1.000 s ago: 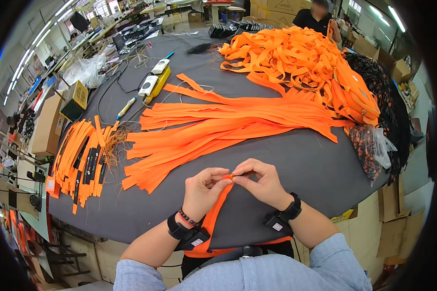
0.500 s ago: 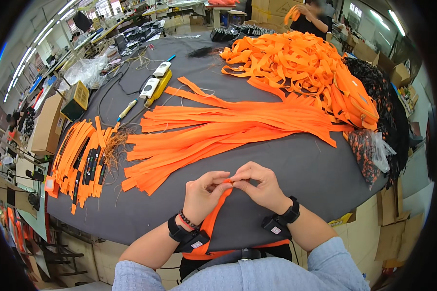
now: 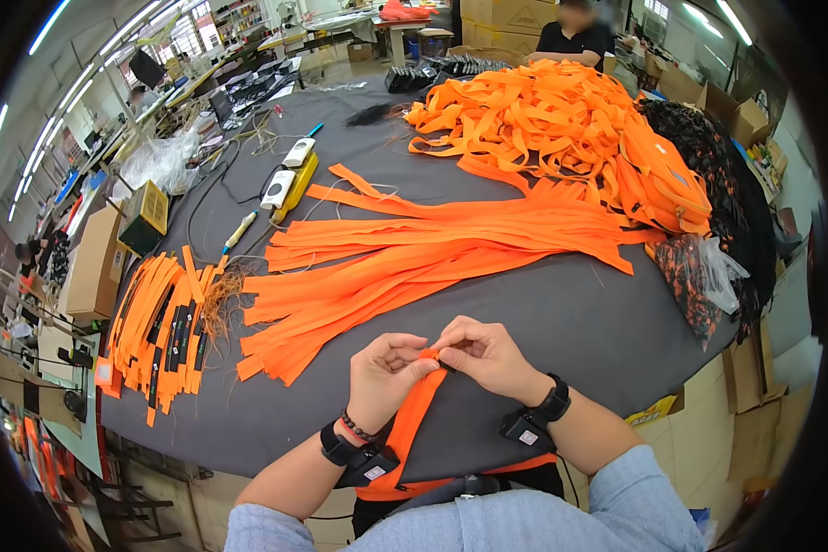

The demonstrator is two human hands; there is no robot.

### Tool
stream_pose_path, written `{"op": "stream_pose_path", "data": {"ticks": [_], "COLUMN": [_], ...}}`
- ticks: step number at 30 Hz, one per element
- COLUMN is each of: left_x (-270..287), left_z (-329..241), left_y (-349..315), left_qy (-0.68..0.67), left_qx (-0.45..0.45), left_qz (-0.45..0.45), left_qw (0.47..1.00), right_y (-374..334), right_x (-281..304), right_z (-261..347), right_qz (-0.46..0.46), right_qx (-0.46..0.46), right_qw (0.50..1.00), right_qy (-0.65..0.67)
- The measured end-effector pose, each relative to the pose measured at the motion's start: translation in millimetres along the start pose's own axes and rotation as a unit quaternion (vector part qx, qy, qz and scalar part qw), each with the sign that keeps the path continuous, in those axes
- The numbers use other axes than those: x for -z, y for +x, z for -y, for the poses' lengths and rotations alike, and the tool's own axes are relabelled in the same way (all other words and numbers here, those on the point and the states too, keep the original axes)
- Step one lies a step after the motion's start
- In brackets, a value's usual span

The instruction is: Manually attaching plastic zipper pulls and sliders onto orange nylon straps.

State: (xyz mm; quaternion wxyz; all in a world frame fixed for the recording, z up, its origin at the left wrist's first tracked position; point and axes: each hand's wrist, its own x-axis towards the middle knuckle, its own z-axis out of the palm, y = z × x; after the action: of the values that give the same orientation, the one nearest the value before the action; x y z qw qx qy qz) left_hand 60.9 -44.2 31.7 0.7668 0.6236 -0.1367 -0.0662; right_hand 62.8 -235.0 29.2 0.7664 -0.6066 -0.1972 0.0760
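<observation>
An orange fabric strip [image 3: 418,407], which looks like zipper tape, runs from my fingertips down across the table's front edge toward my lap. My left hand [image 3: 386,371] pinches its top end between thumb and fingers. Close against it, my right hand [image 3: 484,355] grips the same end, where a small dark piece shows under the fingertips; its kind is too small to make out. Beyond both hands, a broad bundle of long orange strips [image 3: 432,244] lies across the dark grey table [image 3: 524,304].
At the left lie short orange strips [image 3: 147,313] with black labels and loose threads. Behind the bundle is a yellow-and-white power strip [image 3: 294,184] with cables. A heaped pile of orange straps [image 3: 534,115] stands far right, beside a clear plastic bag [image 3: 699,276]. A person [image 3: 570,37] sits beyond it.
My fingers have shifted on the strip's end, and more orange shows between them with a dark piece. The view has tilted slightly. The far person's hands have come down behind the pile.
</observation>
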Motion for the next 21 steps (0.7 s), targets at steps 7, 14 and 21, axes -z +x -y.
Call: {"op": "stream_pose_path", "data": {"ticks": [7, 14, 21], "left_x": [11.2, 10.8, 13.6], "left_z": [3.8, 3.7, 2.6], "left_y": [4.2, -0.5, 2.5], "left_qy": [-0.065, -0.166, -0.352], "left_qx": [0.021, -0.026, 0.062], "left_qz": [-0.005, 0.053, 0.091], "left_qw": [0.998, 0.984, 0.929], "right_y": [1.4, -0.5, -1.1], "right_x": [-6.1, 1.7, 15.8], "right_z": [9.6, -7.7, 9.8], "right_qz": [0.005, -0.004, -0.003], "right_qx": [-0.182, -0.163, -0.071], "right_qw": [0.980, 0.941, 0.941], "right_qy": [0.084, 0.298, 0.332]}}
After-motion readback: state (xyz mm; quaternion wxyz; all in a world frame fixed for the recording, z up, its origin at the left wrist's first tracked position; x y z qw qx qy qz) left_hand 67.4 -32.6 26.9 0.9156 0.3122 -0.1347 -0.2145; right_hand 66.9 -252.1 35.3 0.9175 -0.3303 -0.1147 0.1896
